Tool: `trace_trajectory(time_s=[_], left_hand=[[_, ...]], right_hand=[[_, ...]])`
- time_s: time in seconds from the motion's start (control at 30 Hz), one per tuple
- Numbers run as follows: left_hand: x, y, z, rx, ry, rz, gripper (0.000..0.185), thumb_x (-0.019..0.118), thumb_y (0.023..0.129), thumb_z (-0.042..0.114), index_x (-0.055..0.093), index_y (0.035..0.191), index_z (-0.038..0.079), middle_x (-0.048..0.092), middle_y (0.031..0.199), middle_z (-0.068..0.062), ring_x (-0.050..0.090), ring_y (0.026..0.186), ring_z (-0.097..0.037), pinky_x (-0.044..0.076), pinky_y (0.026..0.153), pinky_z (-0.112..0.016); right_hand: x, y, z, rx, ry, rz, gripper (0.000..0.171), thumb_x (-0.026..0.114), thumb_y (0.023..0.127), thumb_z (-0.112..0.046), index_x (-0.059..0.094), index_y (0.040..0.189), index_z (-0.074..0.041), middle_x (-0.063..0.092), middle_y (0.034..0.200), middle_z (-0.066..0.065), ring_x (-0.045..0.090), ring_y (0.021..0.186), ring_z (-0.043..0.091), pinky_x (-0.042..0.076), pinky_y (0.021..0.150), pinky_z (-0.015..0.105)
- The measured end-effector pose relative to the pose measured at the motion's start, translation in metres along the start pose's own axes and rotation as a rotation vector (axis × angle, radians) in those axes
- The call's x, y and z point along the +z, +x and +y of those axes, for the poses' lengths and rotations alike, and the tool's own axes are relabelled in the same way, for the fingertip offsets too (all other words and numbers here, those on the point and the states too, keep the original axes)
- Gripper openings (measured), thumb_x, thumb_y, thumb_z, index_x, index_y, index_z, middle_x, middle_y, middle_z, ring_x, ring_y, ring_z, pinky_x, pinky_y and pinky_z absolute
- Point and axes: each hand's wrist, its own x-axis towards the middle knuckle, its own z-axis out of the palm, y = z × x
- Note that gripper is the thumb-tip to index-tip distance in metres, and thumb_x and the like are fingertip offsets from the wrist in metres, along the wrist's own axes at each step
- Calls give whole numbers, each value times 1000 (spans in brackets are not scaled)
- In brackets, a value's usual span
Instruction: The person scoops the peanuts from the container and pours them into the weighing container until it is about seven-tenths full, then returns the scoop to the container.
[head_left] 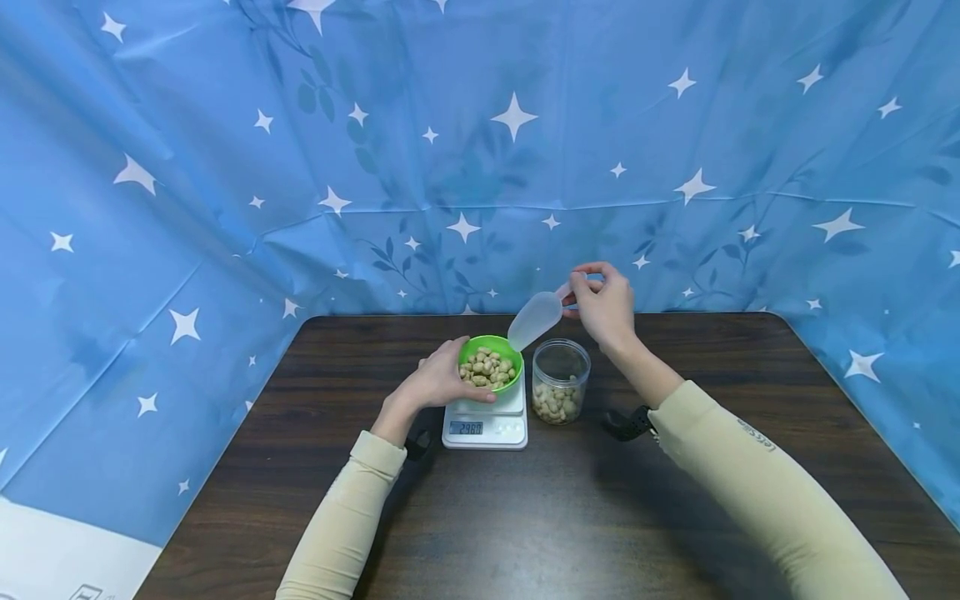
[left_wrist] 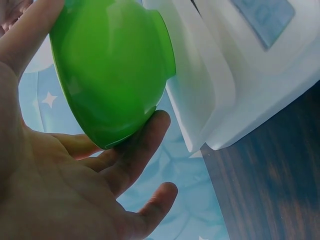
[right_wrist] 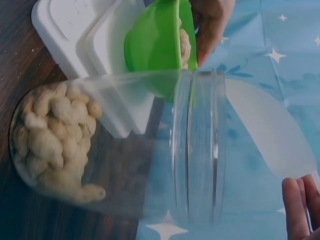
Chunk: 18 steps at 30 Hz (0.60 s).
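At the centre of the head view the left hand [head_left: 435, 382] cups the side of the green bowl [head_left: 491, 363], fingers curled round its wall (peanuts [head_left: 487, 367] inside), which sits on the white scale [head_left: 486, 421]. Just right of it stands the clear jar [head_left: 560, 381], partly filled with peanuts. Above both, the right hand [head_left: 603, 304] pinches the handle of a translucent scoop [head_left: 534, 321], tilted down toward the bowl
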Motion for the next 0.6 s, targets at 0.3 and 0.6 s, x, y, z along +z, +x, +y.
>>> trace_trajectory(time_s=[0.3, 0.6], left_hand=[[1, 0, 1, -4, 4, -6, 117, 91, 73, 50, 29, 159, 0, 39, 157, -21, 41, 141, -34, 23, 112, -70], [2, 0, 2, 2, 8, 2, 118, 91, 73, 50, 29, 159, 0, 40, 156, -21, 42, 140, -33, 23, 112, -69]], right_hand=[[-28, -12, -1, -69, -4, 50, 28, 58, 105, -21, 61, 120, 2, 76, 87, 15, 73, 68, 15, 61, 65, 32], [-44, -22, 7, -216, -122, 110, 25, 57, 104, -18, 63, 112, 5, 75, 82, 20, 73, 62, 19, 58, 58, 25]])
